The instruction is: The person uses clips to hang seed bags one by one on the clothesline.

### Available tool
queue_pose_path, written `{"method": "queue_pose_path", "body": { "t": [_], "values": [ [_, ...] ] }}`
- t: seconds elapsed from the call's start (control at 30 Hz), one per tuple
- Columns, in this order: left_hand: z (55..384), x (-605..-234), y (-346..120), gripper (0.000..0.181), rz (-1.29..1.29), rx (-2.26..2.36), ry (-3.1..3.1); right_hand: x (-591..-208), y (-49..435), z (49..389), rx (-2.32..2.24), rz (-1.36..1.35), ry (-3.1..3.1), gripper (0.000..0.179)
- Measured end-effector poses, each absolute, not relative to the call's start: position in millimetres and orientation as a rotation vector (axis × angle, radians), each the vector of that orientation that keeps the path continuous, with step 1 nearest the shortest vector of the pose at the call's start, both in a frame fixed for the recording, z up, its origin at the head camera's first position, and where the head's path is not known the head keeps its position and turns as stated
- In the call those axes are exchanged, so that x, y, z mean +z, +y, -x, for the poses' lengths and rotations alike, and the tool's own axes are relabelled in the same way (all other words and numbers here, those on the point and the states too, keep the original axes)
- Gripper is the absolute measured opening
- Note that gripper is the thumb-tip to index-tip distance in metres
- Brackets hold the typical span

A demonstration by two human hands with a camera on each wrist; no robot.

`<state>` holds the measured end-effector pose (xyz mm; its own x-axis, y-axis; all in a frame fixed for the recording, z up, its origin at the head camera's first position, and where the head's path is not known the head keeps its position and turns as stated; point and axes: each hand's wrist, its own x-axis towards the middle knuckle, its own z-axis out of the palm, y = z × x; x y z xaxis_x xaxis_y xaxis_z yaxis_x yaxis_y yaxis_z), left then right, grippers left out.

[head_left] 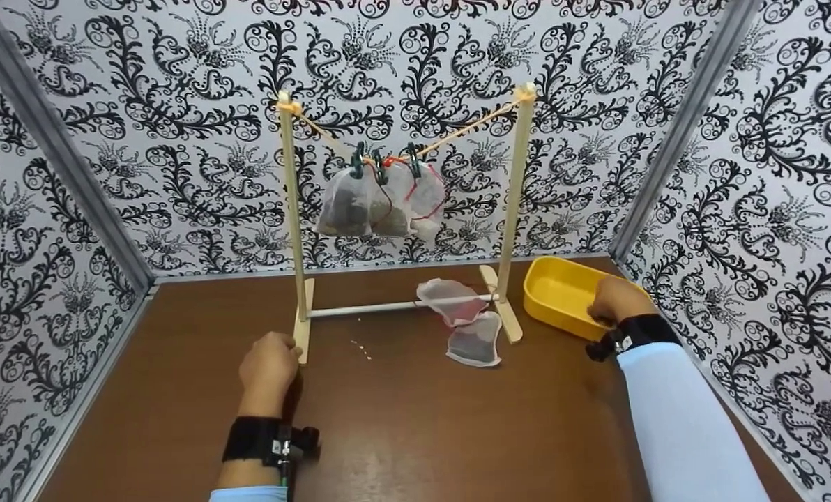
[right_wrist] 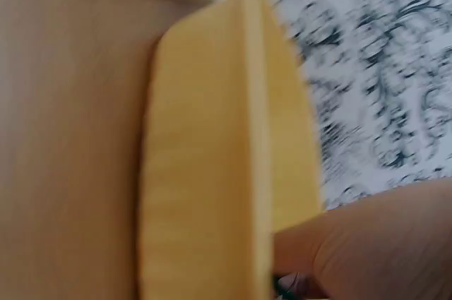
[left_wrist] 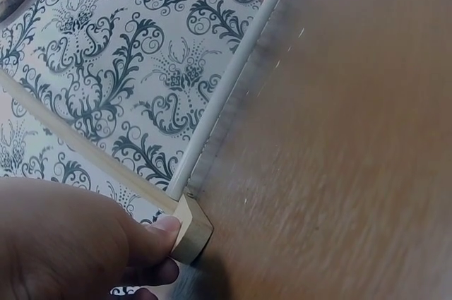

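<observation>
My left hand (head_left: 270, 362) pinches the front end of the left wooden foot (left_wrist: 192, 229) of a stand. Over at the yellow tub (head_left: 562, 324), my right hand (head_left: 621, 301) reaches in past the rim with fingers curled. A dark green clip (right_wrist: 284, 287), mostly hidden by the tub wall, shows at those fingers in the right wrist view. From the stand's sagging cord (head_left: 473, 128) hang mesh bags (head_left: 349, 209), held by dark green clips (head_left: 415, 160). Two more mesh bags (head_left: 475, 341) lie by the stand's right foot (head_left: 505, 314), one across the white crossbar (head_left: 360, 309).
Two wooden posts (head_left: 516, 188) rise from the feet. Small pale crumbs (head_left: 363, 348) are scattered on the brown table (head_left: 415, 432). Patterned walls (head_left: 213, 160) enclose the table at the back and sides.
</observation>
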<state>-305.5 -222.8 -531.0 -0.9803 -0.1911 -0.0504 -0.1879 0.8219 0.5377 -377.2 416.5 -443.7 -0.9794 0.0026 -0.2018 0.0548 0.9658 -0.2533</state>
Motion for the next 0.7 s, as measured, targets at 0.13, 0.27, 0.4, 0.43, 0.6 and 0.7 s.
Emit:
{"method": "queue_pose_path", "body": {
  "t": [0.13,0.27,0.4,0.43,0.6,0.7],
  "values": [
    [306,-528,-221,0.028,-0.311,-0.833,-3.011,-427,397,388,-0.632,0.025,2.973,0.019],
    [306,-522,-217,0.024,-0.316,-0.777,-3.011,-412,359,381,-0.903,0.111,3.028,0.033],
    [307,-509,-206,0.030,-0.308,-0.789,-2.949,-406,313,367,-1.123,0.218,2.963,0.024],
    [306,-505,-201,0.032,-0.298,-0.798,-2.928,-405,302,364,-1.169,0.237,2.937,0.022],
    [297,-477,-168,0.032,-0.123,-0.815,-2.825,-415,248,353,-1.290,0.373,2.860,0.019],
    [285,-460,-137,0.029,0.077,-0.862,-2.720,-427,214,347,-1.294,0.520,2.863,0.019]
  ]
}}
